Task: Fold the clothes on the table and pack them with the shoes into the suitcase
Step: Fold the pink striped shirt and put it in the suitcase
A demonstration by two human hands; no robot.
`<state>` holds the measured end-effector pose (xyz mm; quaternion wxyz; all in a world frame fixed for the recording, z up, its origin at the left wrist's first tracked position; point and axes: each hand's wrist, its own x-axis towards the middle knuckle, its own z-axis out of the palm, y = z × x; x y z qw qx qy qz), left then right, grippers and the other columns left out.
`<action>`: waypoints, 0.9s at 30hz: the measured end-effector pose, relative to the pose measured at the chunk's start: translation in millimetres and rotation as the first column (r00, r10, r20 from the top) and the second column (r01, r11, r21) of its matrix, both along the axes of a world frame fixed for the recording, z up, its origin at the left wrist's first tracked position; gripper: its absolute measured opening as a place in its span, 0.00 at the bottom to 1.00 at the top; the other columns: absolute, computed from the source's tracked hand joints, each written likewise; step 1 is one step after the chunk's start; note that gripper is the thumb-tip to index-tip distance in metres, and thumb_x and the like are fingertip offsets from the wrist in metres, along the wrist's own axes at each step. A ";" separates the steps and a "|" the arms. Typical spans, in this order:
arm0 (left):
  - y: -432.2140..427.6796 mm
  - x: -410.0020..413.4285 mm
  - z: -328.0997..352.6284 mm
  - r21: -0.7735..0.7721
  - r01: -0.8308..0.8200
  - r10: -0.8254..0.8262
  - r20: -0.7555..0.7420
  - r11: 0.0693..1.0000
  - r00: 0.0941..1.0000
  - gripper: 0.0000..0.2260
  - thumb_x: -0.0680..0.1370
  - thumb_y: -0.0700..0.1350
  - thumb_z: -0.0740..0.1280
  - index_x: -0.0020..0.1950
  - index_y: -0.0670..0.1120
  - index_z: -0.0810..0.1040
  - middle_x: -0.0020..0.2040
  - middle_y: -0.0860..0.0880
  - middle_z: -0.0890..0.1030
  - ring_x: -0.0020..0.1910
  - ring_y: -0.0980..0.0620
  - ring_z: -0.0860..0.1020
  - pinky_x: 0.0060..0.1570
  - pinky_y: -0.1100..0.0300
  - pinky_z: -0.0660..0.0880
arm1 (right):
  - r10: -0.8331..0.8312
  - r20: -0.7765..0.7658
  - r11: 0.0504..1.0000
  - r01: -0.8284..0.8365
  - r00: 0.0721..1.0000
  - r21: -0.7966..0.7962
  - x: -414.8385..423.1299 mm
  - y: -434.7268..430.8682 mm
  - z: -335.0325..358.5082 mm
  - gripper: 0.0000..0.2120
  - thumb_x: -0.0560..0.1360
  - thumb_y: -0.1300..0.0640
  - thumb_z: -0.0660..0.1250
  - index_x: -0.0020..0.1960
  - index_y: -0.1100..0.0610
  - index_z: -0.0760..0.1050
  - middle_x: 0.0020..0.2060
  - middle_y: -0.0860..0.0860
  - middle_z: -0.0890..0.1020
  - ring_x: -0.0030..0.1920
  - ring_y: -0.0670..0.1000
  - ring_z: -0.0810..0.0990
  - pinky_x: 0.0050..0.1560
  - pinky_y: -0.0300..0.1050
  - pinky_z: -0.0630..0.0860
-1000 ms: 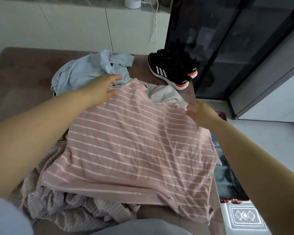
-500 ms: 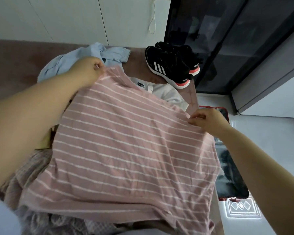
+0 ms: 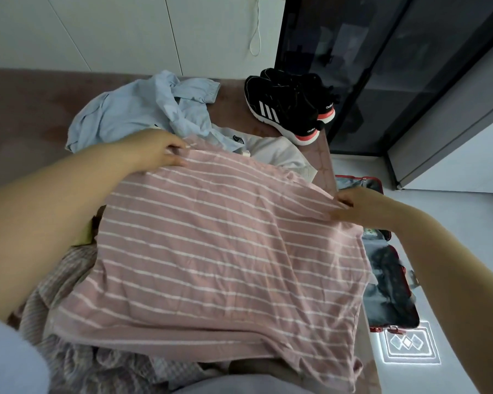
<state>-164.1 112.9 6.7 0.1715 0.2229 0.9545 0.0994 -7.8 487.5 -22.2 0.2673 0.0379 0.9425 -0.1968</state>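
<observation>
We are seeing the suitcase [image 3: 390, 294] only partly, the striped shirt [image 3: 225, 251] covering its edge; the white garment [image 3: 276, 152] is lying mostly under it.

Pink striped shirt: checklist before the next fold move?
1. Left hand grips the far left corner of the pink striped shirt: ok.
2. Right hand pinches the far right corner: ok.
3. Shirt flat: not ok, wrinkled, lying over a checked garment.
4. Shoes apart from the shirt: ok.
5. Suitcase open on the floor at right: ok.
6. Sleeve positions: cannot tell.
</observation>
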 end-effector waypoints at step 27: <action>-48.1 206.9 -47.7 0.042 0.504 -0.464 -0.331 0.863 0.822 0.22 0.78 0.63 0.49 0.56 0.51 0.74 0.53 0.52 0.76 0.53 0.53 0.69 0.58 0.61 0.60 | 0.292 -0.544 0.953 -0.284 0.786 0.101 175.7 -99.2 -66.1 0.26 0.69 0.37 0.63 0.62 0.48 0.68 0.61 0.50 0.68 0.62 0.56 0.68 0.66 0.53 0.60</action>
